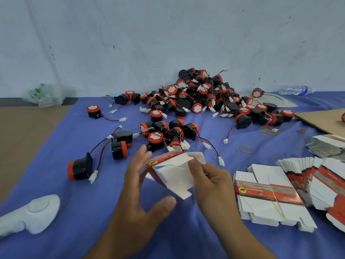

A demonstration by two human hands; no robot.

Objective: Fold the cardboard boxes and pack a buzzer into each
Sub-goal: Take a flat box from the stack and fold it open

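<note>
A half-formed white and red cardboard box (173, 172) hangs above the blue cloth in the lower middle, its white flaps spread open. My right hand (211, 182) pinches one flap from the right. My left hand (141, 186) presses flat against the box's left red side, fingers extended and thumb apart. A big heap of black and red buzzers (201, 96) with red-black wires and white plugs lies beyond, against the wall. Loose buzzers (80, 168) lie scattered to the left of the box. A stack of flat unfolded boxes (268, 197) lies at the right.
More fanned flat boxes (321, 182) lie at the far right, brown cardboard (324, 118) behind them. A white plastic object (31, 212) sits at the lower left. Rubber bands (244, 148), a clear water bottle (295, 90) and a crumpled plastic bag (46, 94) lie farther back.
</note>
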